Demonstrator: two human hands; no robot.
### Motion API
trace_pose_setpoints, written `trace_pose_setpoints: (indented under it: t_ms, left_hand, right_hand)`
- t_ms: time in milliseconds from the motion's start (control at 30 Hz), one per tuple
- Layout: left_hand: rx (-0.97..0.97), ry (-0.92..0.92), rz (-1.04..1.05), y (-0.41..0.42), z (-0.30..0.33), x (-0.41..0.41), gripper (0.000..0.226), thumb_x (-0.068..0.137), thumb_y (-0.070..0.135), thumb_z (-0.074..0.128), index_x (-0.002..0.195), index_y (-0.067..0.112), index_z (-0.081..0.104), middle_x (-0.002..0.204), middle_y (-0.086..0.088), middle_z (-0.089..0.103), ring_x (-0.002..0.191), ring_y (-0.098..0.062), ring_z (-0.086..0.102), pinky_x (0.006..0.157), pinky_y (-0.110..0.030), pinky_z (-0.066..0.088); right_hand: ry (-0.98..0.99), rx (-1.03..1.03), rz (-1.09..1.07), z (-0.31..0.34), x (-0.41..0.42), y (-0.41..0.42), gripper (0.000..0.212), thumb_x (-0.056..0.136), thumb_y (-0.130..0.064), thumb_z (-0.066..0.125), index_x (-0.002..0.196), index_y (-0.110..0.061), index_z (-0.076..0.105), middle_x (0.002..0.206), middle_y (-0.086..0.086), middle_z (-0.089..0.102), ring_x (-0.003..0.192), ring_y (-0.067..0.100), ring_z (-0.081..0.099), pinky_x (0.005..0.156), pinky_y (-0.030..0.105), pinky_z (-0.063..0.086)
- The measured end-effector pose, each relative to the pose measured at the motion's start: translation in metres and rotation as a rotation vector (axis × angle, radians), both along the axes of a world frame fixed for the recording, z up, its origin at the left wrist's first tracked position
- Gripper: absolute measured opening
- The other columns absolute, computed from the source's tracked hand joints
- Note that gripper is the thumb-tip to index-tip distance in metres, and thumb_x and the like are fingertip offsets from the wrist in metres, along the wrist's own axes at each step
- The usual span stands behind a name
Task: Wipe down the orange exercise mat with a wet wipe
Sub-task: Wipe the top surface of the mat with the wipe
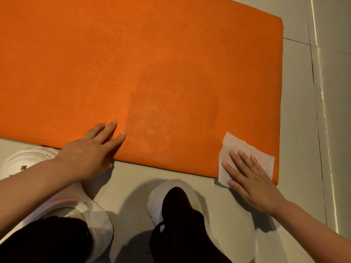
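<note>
Wiping the mat's [133,63] near corner: our flat right hand [250,179] presses the wet wipe [237,147]. Our left hand [91,152] steadies, fingers straight. Next, we judge, sweep leftward.

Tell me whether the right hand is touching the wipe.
Touching. The head view shows the right hand lying flat, fingers straight, on the wipe at the mat's corner.
</note>
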State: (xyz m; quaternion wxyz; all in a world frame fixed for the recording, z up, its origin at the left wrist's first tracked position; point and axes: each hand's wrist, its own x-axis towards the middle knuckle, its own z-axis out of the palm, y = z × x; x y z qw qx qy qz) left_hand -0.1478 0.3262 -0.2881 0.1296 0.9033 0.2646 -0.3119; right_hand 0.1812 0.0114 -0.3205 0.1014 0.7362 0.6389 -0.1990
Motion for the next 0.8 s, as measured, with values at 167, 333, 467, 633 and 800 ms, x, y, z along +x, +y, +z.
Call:
trace_pose_setpoints:
  t_ms: [167,333,467,633,800]
  left_hand:
    - [-0.046,-0.176,0.11,0.003,0.004,-0.007,0.089,0.089,0.047,0.065,0.153,0.033,0.006,0.162,0.006,-0.005,0.152,-0.023,0.011,0.1,-0.046,0.049]
    - [0.05,-0.218,0.191,0.015,0.002,-0.019,0.067,0.068,0.025,0.088,0.128,0.012,0.061,0.132,-0.02,0.059,0.115,-0.041,0.06,0.065,-0.051,0.059]
    - [0.134,-0.262,0.164,0.03,0.002,-0.042,0.062,0.08,0.045,0.055,0.135,0.018,0.052,0.138,-0.017,0.053,0.12,-0.039,0.055,0.076,-0.053,0.055]
    - [0.165,-0.198,0.336,0.053,0.003,-0.065,0.067,0.089,0.059,0.036,0.143,0.022,0.047,0.147,-0.012,0.044,0.131,-0.035,0.044,0.09,-0.056,0.049]
    - [0.109,-0.171,0.509,0.063,0.006,-0.077,0.074,0.089,0.066,0.031,0.15,0.025,0.038,0.155,-0.008,0.035,0.14,-0.03,0.035,0.105,-0.053,0.042]
  right_hand:
    - [0.133,0.088,0.215,-0.007,-0.041,0.082,0.049,0.106,-0.043,0.022,0.154,-0.035,0.025,0.163,0.001,0.015,0.151,0.023,0.006,0.121,0.038,-0.001]
    - [0.2,0.234,0.459,-0.026,-0.103,0.203,0.054,0.101,-0.04,0.027,0.153,-0.025,0.031,0.16,0.002,0.027,0.148,0.025,0.021,0.12,0.041,0.002]
    - [0.215,0.253,0.405,-0.03,-0.098,0.26,0.063,0.099,-0.051,0.024,0.155,-0.021,0.023,0.16,0.003,0.026,0.149,0.023,0.02,0.12,0.038,0.002]
    - [0.035,0.252,-0.258,-0.031,-0.013,0.31,0.071,0.099,-0.059,0.016,0.157,-0.019,0.008,0.165,0.002,0.003,0.152,0.022,0.0,0.121,0.041,-0.003]
    - [-0.02,0.251,-0.426,-0.029,-0.036,0.326,0.065,0.103,-0.046,0.016,0.157,-0.011,0.007,0.165,0.008,0.002,0.152,0.026,-0.002,0.122,0.045,-0.003]
